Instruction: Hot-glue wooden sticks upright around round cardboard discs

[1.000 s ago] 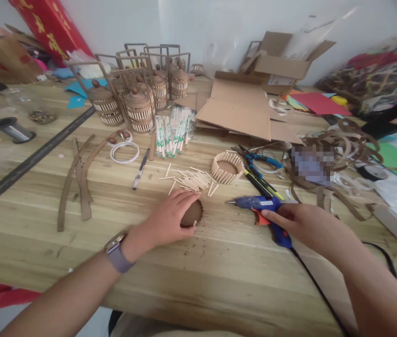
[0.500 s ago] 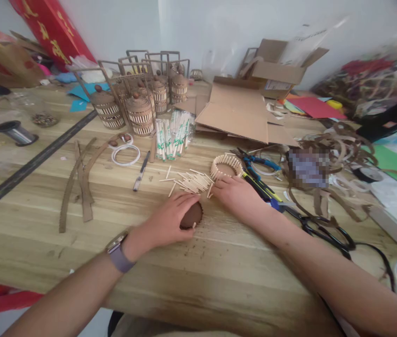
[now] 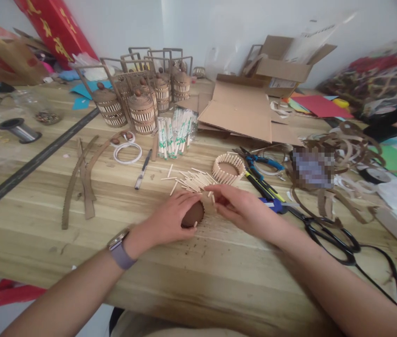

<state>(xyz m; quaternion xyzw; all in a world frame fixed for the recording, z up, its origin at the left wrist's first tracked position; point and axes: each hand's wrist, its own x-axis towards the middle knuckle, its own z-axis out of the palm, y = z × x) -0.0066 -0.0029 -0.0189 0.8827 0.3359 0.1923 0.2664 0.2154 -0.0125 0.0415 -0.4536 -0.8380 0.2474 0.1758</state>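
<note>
My left hand (image 3: 170,219) rests on a round brown cardboard disc (image 3: 193,215) on the wooden table (image 3: 219,276), fingers curled around its rim. My right hand (image 3: 242,208) pinches a small wooden stick (image 3: 213,198) at the disc's right edge. A pile of short wooden sticks (image 3: 193,180) lies just behind the disc. A finished ring of upright sticks on a disc (image 3: 228,168) stands beyond my right hand.
A blue glue gun (image 3: 271,204) and black scissors (image 3: 328,234) lie right of my hands, with pliers (image 3: 263,161) behind. Several stick-and-cardboard lanterns (image 3: 142,110), packets of sticks (image 3: 172,135), cardboard strips (image 3: 81,178), a pen knife (image 3: 142,169) and flattened boxes (image 3: 240,110) fill the back.
My right hand let go of the glue gun, reached to the stick pile, then came back to the disc's edge with a stick. My left hand stayed on the disc.
</note>
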